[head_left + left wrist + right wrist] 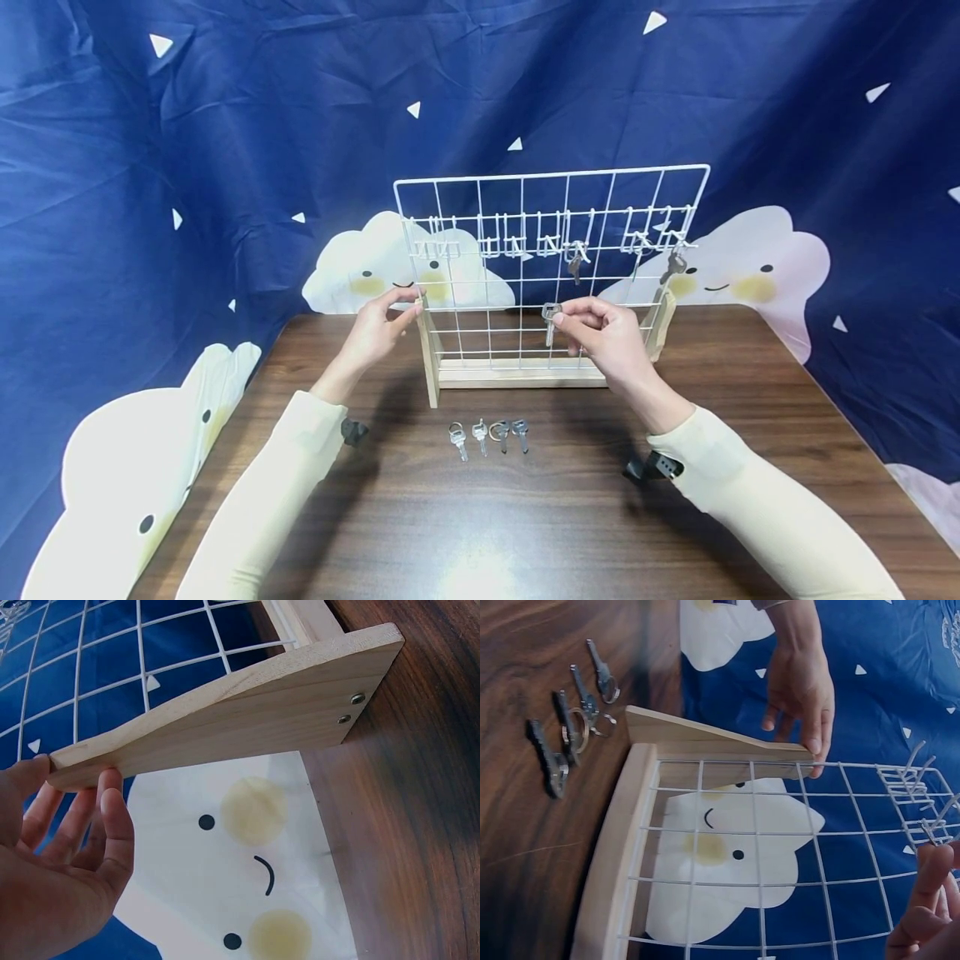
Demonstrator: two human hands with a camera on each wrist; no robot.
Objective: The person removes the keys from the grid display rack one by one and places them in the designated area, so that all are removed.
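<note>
My right hand (pixel 609 337) pinches a key (pixel 550 327) by its head, its blade pointing down, in front of the white wire grid rack (pixel 522 310). In the right wrist view the right hand's fingers (pixel 930 874) show at the lower right, near the hooks. My left hand (pixel 377 329) grips the upper tip of the rack's left wooden side panel (pixel 225 712), thumb above and fingers beneath. A row of white hooks (pixel 547 244) hangs across the grid. Keys hang at its right part, including a bronze-looking key (pixel 575 268) and one key (pixel 675 265) at the far right.
Several loose keys (pixel 480 435), some with rings, lie in a row on the brown wooden table (pixel 375 517) before the rack. A wooden base bar (pixel 517 375) joins the side panels. Behind hangs a blue cloth (pixel 300 125) with clouds and white triangles.
</note>
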